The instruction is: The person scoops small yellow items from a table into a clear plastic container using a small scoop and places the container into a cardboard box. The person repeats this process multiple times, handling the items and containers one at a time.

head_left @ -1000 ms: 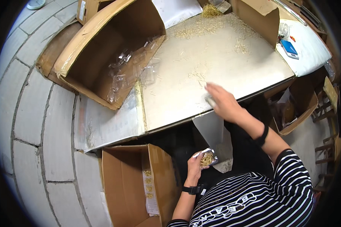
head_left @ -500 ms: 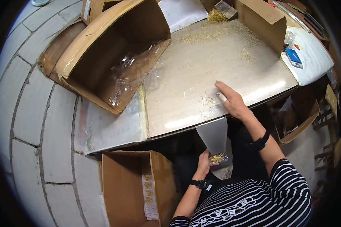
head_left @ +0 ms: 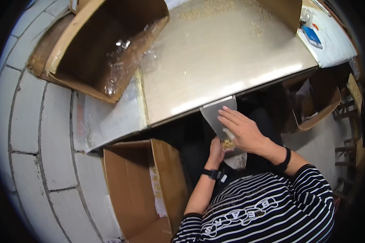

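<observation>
My left hand [head_left: 216, 151], below the table edge, is closed on a small clear plastic box [head_left: 228, 150]. Thin gold-coloured wire pieces [head_left: 228, 143] lie in that box; their exact kind is too small to tell. From the table edge a grey translucent plastic chute [head_left: 211, 116] slopes down to the box. Over the chute's lower part is my right hand [head_left: 245, 130], its fingers stretched out and pointing up toward the table, with a light wrap on one finger. It hides part of the chute and the right side of the box.
Beyond the chute spreads a smooth table top [head_left: 223, 60], with more gold pieces [head_left: 209, 10] scattered at its far side. A tilted cardboard box [head_left: 79, 52] holds clear plastic cases [head_left: 113, 75]. Another carton [head_left: 127, 190] stands at lower left. A blue device [head_left: 312, 37] lies far right.
My right hand has come from the table top down over the chute. The wire pieces near the table's front edge are gone from there. The whole view has shifted slightly.
</observation>
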Motion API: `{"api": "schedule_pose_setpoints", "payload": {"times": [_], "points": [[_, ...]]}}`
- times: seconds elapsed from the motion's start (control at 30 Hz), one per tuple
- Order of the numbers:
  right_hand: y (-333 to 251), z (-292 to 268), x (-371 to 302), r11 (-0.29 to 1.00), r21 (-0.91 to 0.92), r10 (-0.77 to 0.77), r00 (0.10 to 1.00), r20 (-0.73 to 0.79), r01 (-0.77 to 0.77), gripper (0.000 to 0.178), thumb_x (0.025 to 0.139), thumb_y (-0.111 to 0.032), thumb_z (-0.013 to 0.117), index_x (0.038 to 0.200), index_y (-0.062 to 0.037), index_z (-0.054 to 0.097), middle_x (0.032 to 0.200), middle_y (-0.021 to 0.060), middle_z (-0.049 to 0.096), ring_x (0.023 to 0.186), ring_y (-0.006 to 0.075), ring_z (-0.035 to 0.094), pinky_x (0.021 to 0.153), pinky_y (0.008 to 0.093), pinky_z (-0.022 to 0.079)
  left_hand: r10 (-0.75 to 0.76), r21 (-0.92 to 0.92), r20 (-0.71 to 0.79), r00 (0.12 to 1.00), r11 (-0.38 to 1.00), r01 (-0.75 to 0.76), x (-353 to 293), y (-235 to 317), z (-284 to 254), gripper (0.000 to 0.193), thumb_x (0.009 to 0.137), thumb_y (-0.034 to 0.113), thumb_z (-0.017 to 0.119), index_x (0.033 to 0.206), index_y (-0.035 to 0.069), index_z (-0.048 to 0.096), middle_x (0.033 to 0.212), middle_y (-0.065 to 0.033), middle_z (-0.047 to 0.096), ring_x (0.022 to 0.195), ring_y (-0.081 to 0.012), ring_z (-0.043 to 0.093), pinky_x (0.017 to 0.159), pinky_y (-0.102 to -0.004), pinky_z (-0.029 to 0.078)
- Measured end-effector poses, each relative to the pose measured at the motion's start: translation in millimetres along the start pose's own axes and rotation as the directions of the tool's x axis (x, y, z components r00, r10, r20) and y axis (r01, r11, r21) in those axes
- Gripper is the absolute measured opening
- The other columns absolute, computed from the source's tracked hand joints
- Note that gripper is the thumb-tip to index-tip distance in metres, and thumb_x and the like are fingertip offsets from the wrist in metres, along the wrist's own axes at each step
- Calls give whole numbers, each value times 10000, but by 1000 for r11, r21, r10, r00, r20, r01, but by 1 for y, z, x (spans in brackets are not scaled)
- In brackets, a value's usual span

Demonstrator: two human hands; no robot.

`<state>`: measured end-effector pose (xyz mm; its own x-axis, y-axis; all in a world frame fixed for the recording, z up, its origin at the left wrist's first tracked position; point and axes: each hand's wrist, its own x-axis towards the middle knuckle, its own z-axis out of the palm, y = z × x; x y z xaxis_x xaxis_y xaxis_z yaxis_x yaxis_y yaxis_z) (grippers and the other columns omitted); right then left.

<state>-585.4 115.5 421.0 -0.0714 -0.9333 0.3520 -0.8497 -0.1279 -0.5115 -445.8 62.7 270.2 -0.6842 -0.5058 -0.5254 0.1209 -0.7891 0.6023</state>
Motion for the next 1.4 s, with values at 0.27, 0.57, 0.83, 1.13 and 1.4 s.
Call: {"api": "schedule_pose_setpoints", "payload": {"times": [0.27, 0.57, 0.83, 1.13, 1.4], "points": [[37, -18, -74, 939, 220, 261, 964, 46, -265, 321, 726, 30, 591, 1041, -12, 639, 1009, 178, 649, 931, 349, 632, 818, 401, 516, -71, 80, 106, 992, 995, 63, -18, -11, -20, 433, 998, 327, 336, 1167, -13, 544, 994, -117, 667, 757, -194, 679, 516, -278, 558], [27, 31, -68, 875, 153, 354, 823, 443, -459, 465, 903, -294, 523, 1231, 35, 497, 1125, 221, 601, 1060, 367, 578, 895, 414, 478, 103, 121, 84, 991, 986, -112, -46, 10, 4, 457, 1000, 375, 366, 1029, -41, 551, 911, -176, 640, 679, -251, 671, 432, -317, 569], [19, 28, -81, 944, 208, 222, 959, 174, -257, 360, 871, -241, 544, 1128, 10, 538, 1077, 210, 610, 1056, 366, 576, 830, 440, 486, 89, 160, 88, 992, 982, -102, -57, 19, 24, 378, 985, 326, 438, 1021, -38, 533, 870, -152, 627, 644, -227, 664, 420, -325, 579], [7, 29, -67, 991, 82, -113, 988, 101, 105, 422, 863, -220, 554, 1228, -14, 505, 1269, 176, 525, 1291, 309, 419, 1066, 432, 347, 176, 111, 33, 984, 978, -179, -55, 30, 23, 387, 1003, 311, 386, 1053, -45, 530, 900, -140, 628, 632, -214, 649, 435, -301, 557], [-1, 30, -44, 945, 221, -244, 970, -12, 241, 473, 837, -130, 589, 1264, 37, 473, 1299, 186, 502, 1259, 310, 453, 1025, 402, 406, 552, 665, 259, 792, 493, -561, -68, 56, 28, 315, 988, 264, 454, 1126, -1, 554, 1013, -136, 616, 885, -233, 621, 787, -317, 515]]}}
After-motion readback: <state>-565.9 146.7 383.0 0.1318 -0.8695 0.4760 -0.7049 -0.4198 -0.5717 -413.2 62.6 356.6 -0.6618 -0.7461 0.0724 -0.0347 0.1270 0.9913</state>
